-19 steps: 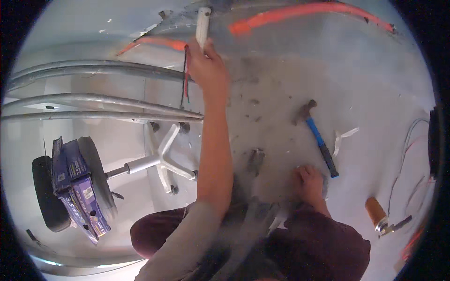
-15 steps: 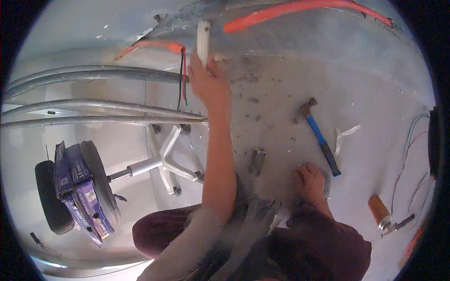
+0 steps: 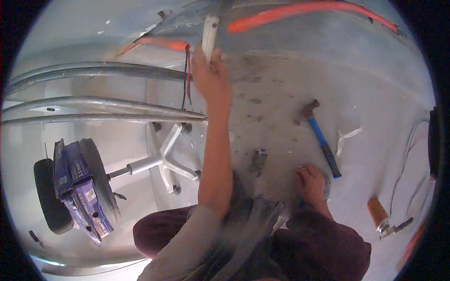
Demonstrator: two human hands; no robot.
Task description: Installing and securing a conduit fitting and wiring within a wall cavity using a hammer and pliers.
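Observation:
My left hand (image 3: 210, 75) reaches up along the wall, its fingers closed round the lower end of a slim off-white bar (image 3: 210, 35). The bar has a dark round spot near its upper end; its exact kind does not show. It points upward, tilted slightly right, between the ends of two orange conduits. Black, red and green wires (image 3: 188, 77) hang from the left conduit (image 3: 171, 44), just beside my fingers. The right conduit (image 3: 304, 8) curves away along the wall, its end close to the bar's tip. My right hand is out of view.
A hammer (image 3: 322, 140) with a blue and black handle lies right of centre, above my bare foot (image 3: 310, 182). An orange spray can (image 3: 376, 213) lies at the right. Grey pipes (image 3: 103, 103) stretch in from the left, over a swivel chair (image 3: 157, 163) bearing purple boxes (image 3: 79, 182).
My left hand and the off-white bar have shifted slightly up and to the right, and the bar leans more to the right. The whole view has moved a little too.

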